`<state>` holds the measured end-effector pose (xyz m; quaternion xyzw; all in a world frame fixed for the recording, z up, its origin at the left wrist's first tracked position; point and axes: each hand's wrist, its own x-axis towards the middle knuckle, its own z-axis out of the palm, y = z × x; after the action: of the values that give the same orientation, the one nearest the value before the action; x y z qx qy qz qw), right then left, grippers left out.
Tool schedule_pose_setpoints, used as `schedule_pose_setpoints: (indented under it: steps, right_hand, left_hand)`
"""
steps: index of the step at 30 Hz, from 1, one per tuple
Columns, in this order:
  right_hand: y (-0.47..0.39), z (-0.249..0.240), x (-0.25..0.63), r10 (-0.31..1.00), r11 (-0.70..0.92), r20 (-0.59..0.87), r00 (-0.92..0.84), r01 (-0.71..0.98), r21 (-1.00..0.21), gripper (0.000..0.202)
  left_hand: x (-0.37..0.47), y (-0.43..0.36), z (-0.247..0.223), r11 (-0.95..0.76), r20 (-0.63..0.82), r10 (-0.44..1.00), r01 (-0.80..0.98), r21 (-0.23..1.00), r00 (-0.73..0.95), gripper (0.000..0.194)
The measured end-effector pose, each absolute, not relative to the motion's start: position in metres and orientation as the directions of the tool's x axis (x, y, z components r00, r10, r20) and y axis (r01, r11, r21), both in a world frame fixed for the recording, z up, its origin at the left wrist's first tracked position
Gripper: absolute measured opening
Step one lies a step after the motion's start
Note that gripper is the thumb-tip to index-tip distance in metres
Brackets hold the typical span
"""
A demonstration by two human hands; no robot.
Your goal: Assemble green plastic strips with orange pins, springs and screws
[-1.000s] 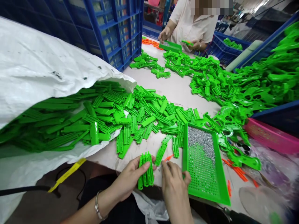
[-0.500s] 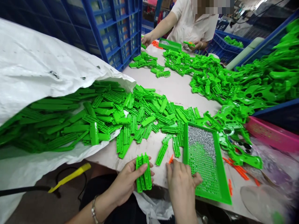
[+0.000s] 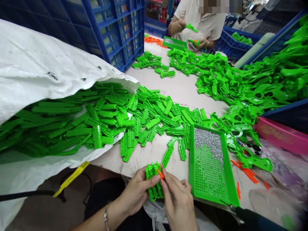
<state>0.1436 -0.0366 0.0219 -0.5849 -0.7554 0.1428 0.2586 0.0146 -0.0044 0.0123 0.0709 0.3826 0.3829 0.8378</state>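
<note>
Several long green plastic pieces [image 3: 154, 189] lie side by side in my left hand [image 3: 137, 189], its thumb pressed across them. My right hand [image 3: 178, 195] pinches a small orange piece [image 3: 160, 173] against the top of the rightmost green piece. Both hands meet near the table's front edge. Right of them stands a green tray [image 3: 192, 160] with many small holes and a heap of small silvery metal parts [image 3: 208, 141]. Beyond my hands, loose green strips [image 3: 154, 123] are piled on the table.
A white sack [image 3: 48, 64] spills green strips at the left, beside a blue crate [image 3: 115, 32]. Green gun-shaped shells [image 3: 260, 86] heap up at the right, near a pink basket [image 3: 281, 134]. A dark tool [image 3: 255, 219] is at bottom right. A person [image 3: 194, 22] works across the table.
My right hand has lifted the orange piece from the table and brought it left to the green pieces. The dark tool has come into view. The person opposite has raised a green part.
</note>
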Motion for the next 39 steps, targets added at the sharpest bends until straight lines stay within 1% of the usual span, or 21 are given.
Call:
schedule_pose_setpoints:
  steps: [2,3,5,7,8,9,12,15,20,24,28,30,32,34,36,37,38,39]
  right_hand:
    - [-0.035,0.027,0.146,0.964,0.266,0.155,-0.216,0.767,-0.583,0.03]
    - [-0.034,0.029,0.148,0.965,0.26,0.159,-0.207,0.747,-0.611,0.026]
    - [-0.031,0.03,0.149,0.963,0.247,0.242,-0.116,0.733,-0.634,0.016]
    - [-0.029,0.03,0.147,0.945,0.23,0.326,-0.021,0.752,-0.618,0.012]
    - [-0.028,0.03,0.144,0.939,0.233,0.343,-0.015,0.763,-0.603,0.014]
    - [-0.028,0.03,0.142,0.941,0.235,0.338,-0.028,0.771,-0.591,0.017]
    - [-0.03,0.029,0.136,0.96,0.252,0.252,-0.125,0.778,-0.576,0.027]
    - [-0.032,0.028,0.136,0.967,0.249,0.202,-0.157,0.765,-0.593,0.029]
    - [-0.032,0.027,0.134,0.946,0.222,0.323,-0.024,0.774,-0.593,0.022]
    - [-0.03,0.029,0.128,0.944,0.23,0.328,-0.037,0.787,-0.572,0.022]
    - [-0.032,0.029,0.125,0.945,0.209,0.325,-0.025,0.81,-0.547,0.024]
    - [-0.033,0.03,0.127,0.962,0.196,0.267,-0.053,0.813,-0.548,0.027]
    - [-0.035,0.034,0.133,0.981,0.19,0.147,-0.128,0.802,-0.567,0.03]
    - [-0.033,0.039,0.143,0.976,0.172,0.003,-0.217,0.765,-0.621,0.035]
    - [-0.028,0.043,0.155,0.949,0.134,-0.117,-0.292,0.712,-0.689,0.035]
    - [-0.023,0.044,0.16,0.944,0.116,-0.143,-0.297,0.708,-0.697,0.032]
    - [-0.016,0.043,0.165,0.954,0.109,-0.136,-0.266,0.732,-0.673,0.029]
    - [-0.009,0.041,0.168,0.976,0.092,-0.101,-0.191,0.79,-0.606,0.026]
  left_hand:
    - [0.013,-0.005,0.013,0.708,-0.595,0.682,-0.588,0.391,0.425,0.025]
    - [0.012,-0.005,0.013,0.712,-0.601,0.675,-0.589,0.381,0.428,0.026]
    - [0.011,-0.006,0.014,0.72,-0.605,0.667,-0.585,0.373,0.435,0.028]
    - [0.011,-0.007,0.014,0.72,-0.591,0.673,-0.579,0.383,0.445,0.027]
    - [0.011,-0.007,0.013,0.715,-0.584,0.679,-0.578,0.392,0.444,0.026]
    - [0.011,-0.007,0.013,0.709,-0.585,0.685,-0.581,0.399,0.435,0.026]
    - [0.01,-0.007,0.012,0.693,-0.603,0.694,-0.59,0.414,0.393,0.028]
    - [0.01,-0.006,0.013,0.691,-0.598,0.7,-0.583,0.427,0.391,0.026]
    - [0.01,-0.006,0.014,0.677,-0.559,0.724,-0.572,0.463,0.404,0.021]
    - [0.012,-0.006,0.012,0.67,-0.566,0.729,-0.57,0.476,0.384,0.023]
    - [0.015,-0.005,0.012,0.664,-0.566,0.736,-0.562,0.494,0.372,0.021]
    - [0.015,-0.004,0.012,0.666,-0.564,0.736,-0.552,0.502,0.375,0.02]
    - [0.013,-0.003,0.012,0.668,-0.56,0.736,-0.541,0.512,0.38,0.02]
    - [0.011,-0.001,0.012,0.675,-0.561,0.731,-0.533,0.51,0.389,0.021]
    - [0.01,0.0,0.013,0.696,-0.562,0.712,-0.534,0.481,0.421,0.023]
    - [0.01,0.0,0.013,0.712,-0.565,0.695,-0.532,0.457,0.445,0.024]
    - [0.01,0.001,0.014,0.728,-0.569,0.678,-0.531,0.433,0.465,0.024]
    - [0.011,0.002,0.015,0.739,-0.577,0.665,-0.532,0.413,0.474,0.025]
